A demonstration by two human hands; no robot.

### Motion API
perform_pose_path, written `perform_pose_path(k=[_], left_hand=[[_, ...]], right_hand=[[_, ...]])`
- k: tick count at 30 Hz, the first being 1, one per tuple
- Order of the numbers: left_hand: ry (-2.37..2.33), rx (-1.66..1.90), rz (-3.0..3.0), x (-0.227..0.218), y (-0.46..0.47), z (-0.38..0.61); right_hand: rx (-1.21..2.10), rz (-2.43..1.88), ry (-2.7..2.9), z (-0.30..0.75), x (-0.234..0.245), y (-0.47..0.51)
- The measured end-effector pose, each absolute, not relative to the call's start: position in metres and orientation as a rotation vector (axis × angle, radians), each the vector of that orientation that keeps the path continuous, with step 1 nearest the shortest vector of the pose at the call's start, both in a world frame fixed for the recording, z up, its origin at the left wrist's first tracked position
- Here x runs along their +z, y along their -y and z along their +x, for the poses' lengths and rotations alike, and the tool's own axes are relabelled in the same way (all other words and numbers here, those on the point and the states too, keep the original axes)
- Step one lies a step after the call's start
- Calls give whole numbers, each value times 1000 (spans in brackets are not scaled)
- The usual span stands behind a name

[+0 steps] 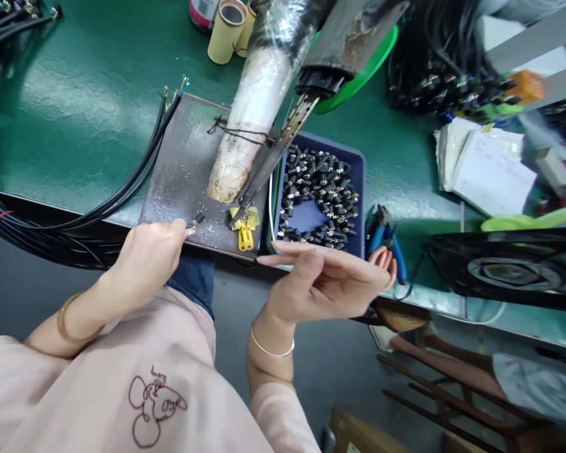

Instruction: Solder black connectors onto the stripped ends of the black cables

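Note:
My left hand is closed in a pinch at the front edge of a dark metal plate. Between its fingertips is the end of a cable, with coloured wires and a small black connector. To the right of it, a yellow fixture sits on the plate, under the tip of a mounted soldering iron. My right hand hovers over the table's front edge with its fingers stretched out and nothing visible in them. Just beyond is a blue-grey tray with many small black connectors.
A bundle of black cables hangs along the front edge at left. A wrapped duct reaches down over the plate. Blue-handled pliers, papers and a black fan lie at right. Another person's legs show below.

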State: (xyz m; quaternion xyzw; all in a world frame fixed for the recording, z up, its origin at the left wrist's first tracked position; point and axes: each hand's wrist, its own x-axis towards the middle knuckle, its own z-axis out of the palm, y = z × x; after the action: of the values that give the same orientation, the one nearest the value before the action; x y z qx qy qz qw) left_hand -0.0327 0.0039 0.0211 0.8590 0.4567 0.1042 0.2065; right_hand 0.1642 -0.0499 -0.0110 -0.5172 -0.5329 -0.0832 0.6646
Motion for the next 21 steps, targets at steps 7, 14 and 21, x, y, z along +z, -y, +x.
perform_pose_path(k=[7,14,21], left_hand=[[-998,626,1679,10,1,-21],[-978,712,1553,8,1,-11],[-958,832,1500,6,0,-5]], right_hand=[[-219,-1234,1133,163,3,61],[-178,-1394,1576,150,0,72],[-90,-1392,1555,143,-8,56]])
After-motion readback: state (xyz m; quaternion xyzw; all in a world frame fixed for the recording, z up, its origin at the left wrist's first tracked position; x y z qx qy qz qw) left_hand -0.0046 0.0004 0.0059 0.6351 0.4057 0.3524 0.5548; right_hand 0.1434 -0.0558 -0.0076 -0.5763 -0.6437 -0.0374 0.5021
